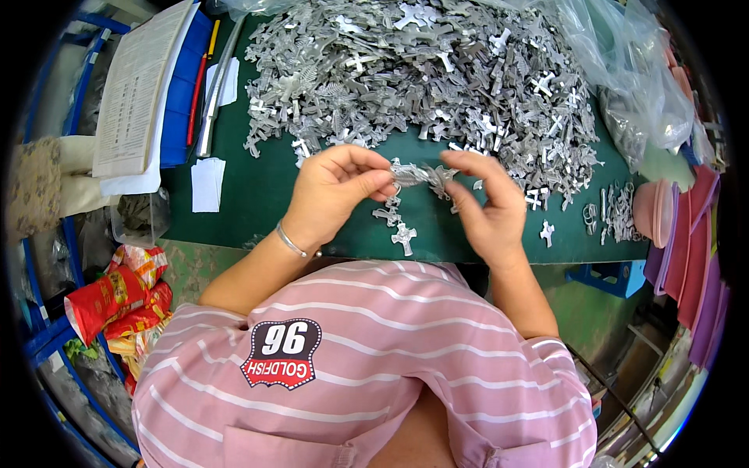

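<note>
Over the near edge of the green table, my left hand point(337, 186) pinches one end of a short row of silver metal pieces point(417, 173) with feathered, wing-like texture. The thumb and forefinger of my right hand point(488, 199) close around the row's other end. Just below the fingers, a few small silver cross charms point(403, 238) lie at the table edge; whether they are joined to the held row I cannot tell. Beyond both hands spreads a big heap of flat silver cross and wing pieces point(421, 74). One loose cross point(547, 232) lies right of my right hand.
Linked metal pieces point(620, 212) lie at the table's right, beside stacked pink trays point(654, 209). Clear plastic bags point(640, 86) crowd the far right. Leftward are a blue bin point(181, 86) with papers, a red pen point(197, 101) and white slips point(207, 186). A blue stool point(612, 278) stands below.
</note>
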A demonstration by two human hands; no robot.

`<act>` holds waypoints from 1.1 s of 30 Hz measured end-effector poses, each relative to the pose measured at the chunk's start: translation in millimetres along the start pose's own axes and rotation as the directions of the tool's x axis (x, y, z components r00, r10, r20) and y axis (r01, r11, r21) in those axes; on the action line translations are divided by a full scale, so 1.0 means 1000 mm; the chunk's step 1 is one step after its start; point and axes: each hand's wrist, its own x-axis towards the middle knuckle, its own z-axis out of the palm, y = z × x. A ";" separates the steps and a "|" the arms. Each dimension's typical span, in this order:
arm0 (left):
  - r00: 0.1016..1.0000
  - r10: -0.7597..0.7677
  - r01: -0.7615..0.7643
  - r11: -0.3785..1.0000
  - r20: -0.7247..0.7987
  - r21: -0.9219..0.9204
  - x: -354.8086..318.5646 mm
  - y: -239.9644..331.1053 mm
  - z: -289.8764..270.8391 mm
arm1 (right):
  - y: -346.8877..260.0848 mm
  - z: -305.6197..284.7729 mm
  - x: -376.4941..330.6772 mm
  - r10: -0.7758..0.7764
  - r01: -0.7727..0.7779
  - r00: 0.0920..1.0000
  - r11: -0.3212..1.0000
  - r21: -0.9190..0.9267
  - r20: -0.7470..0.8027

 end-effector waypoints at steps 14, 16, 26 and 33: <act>0.996 0.081 -0.085 0.983 -0.034 -0.162 0.002 0.007 -0.004 | 0.011 0.013 -0.011 0.004 0.075 0.988 0.863 -0.499 0.156; 1.000 0.003 -0.002 0.949 0.001 -0.314 0.000 0.010 -0.006 | 0.012 0.014 -0.010 0.008 0.076 0.986 0.867 -0.492 0.167; 0.926 -0.340 0.371 0.900 0.164 -0.229 0.003 0.002 -0.007 | 0.008 0.013 -0.013 0.394 -0.446 0.891 0.672 0.591 0.224; 0.948 -0.277 0.290 0.954 0.159 -0.069 0.001 0.000 0.003 | 0.007 0.011 -0.009 0.479 -0.559 0.815 0.498 0.663 0.327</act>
